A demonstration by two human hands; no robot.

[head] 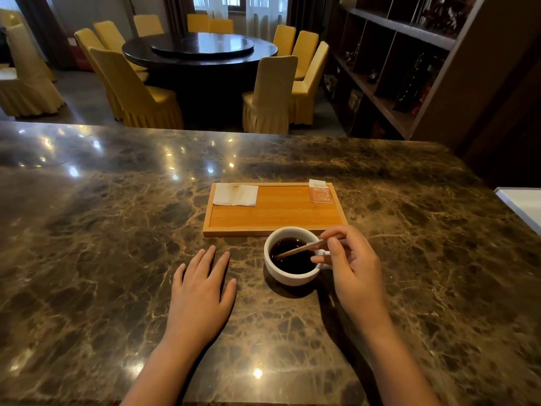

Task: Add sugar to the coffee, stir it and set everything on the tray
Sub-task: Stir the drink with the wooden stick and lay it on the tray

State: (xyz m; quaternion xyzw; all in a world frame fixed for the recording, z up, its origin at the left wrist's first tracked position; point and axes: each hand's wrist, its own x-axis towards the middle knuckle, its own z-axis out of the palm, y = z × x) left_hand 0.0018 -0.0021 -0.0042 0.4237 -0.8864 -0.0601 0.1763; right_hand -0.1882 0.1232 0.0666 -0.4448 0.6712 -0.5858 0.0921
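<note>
A white cup (288,276) of dark coffee stands on the marble counter, just in front of the wooden tray (275,219). My right hand (351,265) pinches a thin wooden stir stick (301,249) whose lower end dips into the coffee. My left hand (202,288) lies flat on the counter to the left of the cup, fingers spread, holding nothing. On the tray, a folded white napkin (235,194) lies at the far left corner and a torn orange sugar sachet (320,191) at the far right corner.
The marble counter (117,230) stretches wide on both sides. A white object's edge (524,203) shows at the far right. Beyond the counter are a round dark dining table (202,51), yellow-covered chairs (140,92) and a dark shelf unit (409,68).
</note>
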